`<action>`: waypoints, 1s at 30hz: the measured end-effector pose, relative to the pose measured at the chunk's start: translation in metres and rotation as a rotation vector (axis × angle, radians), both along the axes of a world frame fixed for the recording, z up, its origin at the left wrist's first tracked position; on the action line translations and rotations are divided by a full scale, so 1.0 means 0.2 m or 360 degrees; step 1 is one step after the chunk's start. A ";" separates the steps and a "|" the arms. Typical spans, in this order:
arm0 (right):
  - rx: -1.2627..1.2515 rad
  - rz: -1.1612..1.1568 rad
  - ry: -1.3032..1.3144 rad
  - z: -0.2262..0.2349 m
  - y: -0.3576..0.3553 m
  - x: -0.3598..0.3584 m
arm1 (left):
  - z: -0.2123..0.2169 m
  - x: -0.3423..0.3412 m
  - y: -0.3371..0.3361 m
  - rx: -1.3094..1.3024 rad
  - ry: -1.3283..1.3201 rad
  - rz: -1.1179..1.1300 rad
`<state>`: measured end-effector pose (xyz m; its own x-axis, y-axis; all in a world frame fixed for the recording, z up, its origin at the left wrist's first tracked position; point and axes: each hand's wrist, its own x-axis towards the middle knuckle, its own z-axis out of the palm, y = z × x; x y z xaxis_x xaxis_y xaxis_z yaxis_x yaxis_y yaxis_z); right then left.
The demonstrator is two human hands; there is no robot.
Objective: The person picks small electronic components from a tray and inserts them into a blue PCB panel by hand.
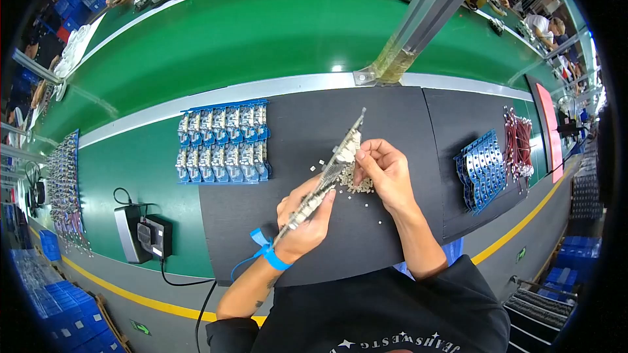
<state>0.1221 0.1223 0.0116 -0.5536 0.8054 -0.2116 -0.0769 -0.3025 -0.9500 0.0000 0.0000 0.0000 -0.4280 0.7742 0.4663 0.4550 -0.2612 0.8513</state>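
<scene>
The left hand (307, 233) was closed around the near end of a populated circuit-board panel (339, 160), thumb on one side and fingers on the other. The panel stood tilted, almost edge-on, slanting from that palm up and away to the right, its far end past both hands. The right hand (387, 171) was beside the panel's upper half, its thumb and forefinger drawn together at the face crowded with off-white parts; whether they gripped a small piece could not be told.

Beneath the right hand's fingertips, a pile of tiny off-white connectors (362, 185) lay on the black mat (314, 117), a few scattered around it. A blue wrist strap (279, 262) circled the left wrist. To the left of the left hand sat two rows of blue circuit boards (224, 168); farther left and nearer the body stood a black power unit (157, 236). Well to the right of the right hand were a stack of blue panels (483, 168) and, just beyond it, a bundle of red wires (518, 144). Past both hands rose a metal post (428, 19).
</scene>
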 end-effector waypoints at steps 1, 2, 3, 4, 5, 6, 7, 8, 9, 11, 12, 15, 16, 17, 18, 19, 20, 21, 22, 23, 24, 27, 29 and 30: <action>0.0039 -0.0016 0.0004 0.00 0.00 0.00 | 0.01 0.00 0.00 -0.0068 0.0032 0.0024; 0.0079 -0.0033 0.0008 0.00 0.00 0.01 | 0.01 0.00 0.00 -0.0136 0.0064 0.0049; 0.0076 -0.0031 0.0009 0.00 0.00 0.01 | 0.01 0.00 -0.01 -0.0139 0.0065 0.0050; 0.0057 -0.0038 0.0043 0.00 0.00 0.01 | 0.00 0.01 0.00 -0.0067 0.0020 0.0061; 0.0039 -0.0045 0.0076 0.00 0.00 0.01 | -0.01 0.01 0.00 0.0006 -0.0024 0.0072; 0.0036 -0.0046 0.0074 0.00 0.00 0.01 | -0.01 0.01 0.00 0.0003 -0.0026 0.0071; 0.0024 -0.0048 0.0073 0.00 0.00 0.01 | -0.02 0.01 0.00 0.0030 -0.0052 0.0058; 0.0012 -0.0049 0.0072 0.00 0.00 0.01 | -0.02 0.02 0.00 0.0058 -0.0078 0.0046; 0.0013 -0.0052 0.0072 0.00 0.00 0.01 | -0.02 0.01 0.00 0.0058 -0.0079 0.0044; 0.0028 -0.0037 0.0080 -0.01 0.00 0.01 | 0.00 0.00 0.00 -0.0031 -0.0044 0.0039; 0.0029 -0.0037 0.0080 -0.01 0.00 0.01 | 0.01 0.00 0.00 -0.0014 -0.0004 0.0033; 0.0009 0.0018 0.0075 -0.01 0.01 0.02 | 0.03 -0.01 -0.01 -0.0118 0.0107 0.0024; 0.0035 0.0011 0.0071 -0.01 0.00 0.02 | 0.02 -0.01 0.00 -0.0119 0.0107 0.0027; 0.0061 0.0004 0.0068 -0.01 0.00 0.02 | 0.00 0.00 0.00 -0.0070 -0.0003 0.0016; 0.0061 0.0004 0.0067 -0.01 -0.01 0.02 | -0.01 0.01 0.01 -0.0021 -0.0113 0.0002; 0.0118 0.0017 0.0042 -0.01 -0.01 0.02 | -0.01 0.01 0.01 -0.0021 -0.0114 0.0002; 0.0175 0.0029 0.0017 0.00 -0.02 0.02 | -0.01 0.01 0.01 -0.0028 -0.0102 -0.0017; 0.0173 0.0028 0.0017 0.00 -0.02 0.02 | -0.01 0.01 0.00 -0.0038 -0.0090 -0.0037; 0.0169 -0.0022 0.0052 0.02 -0.02 0.01 | 0.00 0.01 0.00 -0.0043 -0.0029 -0.0080; 0.0166 -0.0072 0.0088 0.02 -0.03 0.00 | 0.02 0.00 0.01 -0.0044 -0.0028 -0.0081; 0.0166 -0.0072 0.0088 0.02 -0.02 0.00 | 0.04 0.00 0.01 -0.0028 -0.0024 -0.0089; 0.0119 -0.0067 0.0175 0.02 -0.02 0.02 | 0.04 0.00 0.01 -0.0002 -0.0027 -0.0120; 0.0101 -0.0018 0.0148 0.00 -0.02 0.02 | 0.04 0.00 0.01 0.0046 0.0014 -0.0162; 0.0102 -0.0011 0.0148 0.00 -0.02 0.02 | 0.04 -0.01 0.01 0.0047 0.0015 -0.0156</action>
<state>0.1268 0.1186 0.0125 -0.5629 0.8195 -0.1074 -0.1677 -0.2405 -0.9560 -0.0011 0.0028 0.0075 -0.3465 0.7981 0.4930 0.4340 -0.3295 0.8385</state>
